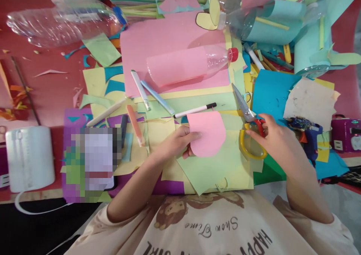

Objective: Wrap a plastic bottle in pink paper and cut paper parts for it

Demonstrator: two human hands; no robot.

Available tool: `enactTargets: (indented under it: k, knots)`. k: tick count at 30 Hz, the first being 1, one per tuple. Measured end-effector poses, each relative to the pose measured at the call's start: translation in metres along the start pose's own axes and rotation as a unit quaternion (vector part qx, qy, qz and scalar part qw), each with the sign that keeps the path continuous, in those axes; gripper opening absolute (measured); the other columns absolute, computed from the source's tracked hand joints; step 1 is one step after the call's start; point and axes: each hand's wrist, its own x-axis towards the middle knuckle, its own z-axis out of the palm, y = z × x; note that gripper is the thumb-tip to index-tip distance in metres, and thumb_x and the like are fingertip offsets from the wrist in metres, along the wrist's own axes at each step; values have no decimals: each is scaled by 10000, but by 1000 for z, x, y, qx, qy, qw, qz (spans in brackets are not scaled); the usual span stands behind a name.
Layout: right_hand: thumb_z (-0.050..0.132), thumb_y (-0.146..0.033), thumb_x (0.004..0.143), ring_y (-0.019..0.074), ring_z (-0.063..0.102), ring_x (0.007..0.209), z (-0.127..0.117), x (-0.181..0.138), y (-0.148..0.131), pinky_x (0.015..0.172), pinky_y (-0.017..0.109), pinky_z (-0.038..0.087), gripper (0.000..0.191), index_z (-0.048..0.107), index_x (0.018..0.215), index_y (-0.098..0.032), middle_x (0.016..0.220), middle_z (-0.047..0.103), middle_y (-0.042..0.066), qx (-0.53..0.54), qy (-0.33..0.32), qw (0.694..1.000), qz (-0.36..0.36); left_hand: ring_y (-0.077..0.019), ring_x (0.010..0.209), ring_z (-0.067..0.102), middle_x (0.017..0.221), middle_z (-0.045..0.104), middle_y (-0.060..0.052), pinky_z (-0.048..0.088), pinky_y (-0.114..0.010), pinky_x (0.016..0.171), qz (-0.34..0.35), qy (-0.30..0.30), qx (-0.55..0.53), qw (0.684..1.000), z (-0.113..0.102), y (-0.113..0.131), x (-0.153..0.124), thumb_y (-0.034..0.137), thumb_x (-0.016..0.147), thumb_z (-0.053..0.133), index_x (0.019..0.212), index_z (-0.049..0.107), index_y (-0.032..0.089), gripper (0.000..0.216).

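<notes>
Between the thumb and fingers of my left hand (184, 140) is a piece of pink paper (210, 135) with a straight top and a rounded lower edge. My right hand (270, 131) grips the red handle of a pair of scissors (246, 112). Their blades point up and away, and the yellow handle loop hangs toward me. Under the pink piece lie sheets of light green paper (208, 172) and pale yellow paper. A white marker with a black cap (194, 110) lies just beyond the pink piece.
A clear plastic bottle with a red cap (191, 65) lies on pink paper (169, 33). Another bottle (62, 24) lies at the far left. A blue glue gun (311, 138) is right of my right hand. A white power bank-like box (29, 157) stands left, beside a pixelated area.
</notes>
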Motion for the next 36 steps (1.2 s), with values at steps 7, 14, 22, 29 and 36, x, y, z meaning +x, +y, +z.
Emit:
enactTargets:
  k: [7,14,22,29,36]
  knots:
    - [365,-551,936,184,444,383,-23,6,-15,434,267,143,497,654,938,-147,463,484,56,-97,-6,995,-13,-58,281,430,372,508,-1,305,-172,297,-6,-32,-41,999,-1,2,0,381,793,591,479,557,123,407]
    - [422,-363,957,270,664,977,-21,26,-33,732,375,511,285,659,1019,-216,1169,666,108,153,-12,973,-170,-60,259,417,358,505,-7,251,-163,265,2,-20,-95,995,-2,-2,2,381,772,602,484,568,116,392]
    - [457,-320,953,218,460,1344,11,53,-36,1100,450,406,321,599,1241,-306,1436,511,10,411,-90,860,-288,-66,259,399,353,497,-4,274,-174,266,-19,-19,-103,994,0,-3,5,388,737,608,504,580,126,352]
    - [479,-371,942,236,570,1214,20,52,-36,1004,429,493,323,641,1211,-296,1298,621,43,482,-67,841,-236,-74,305,412,383,482,18,296,-190,297,14,14,-61,998,0,-1,5,500,763,617,604,570,158,380]
    - [616,-382,851,211,652,1043,18,52,-38,885,363,554,256,681,1045,-229,1199,671,56,553,1,830,-70,-55,380,462,481,504,46,332,-173,388,70,71,69,993,0,2,3,360,802,580,650,520,170,250]
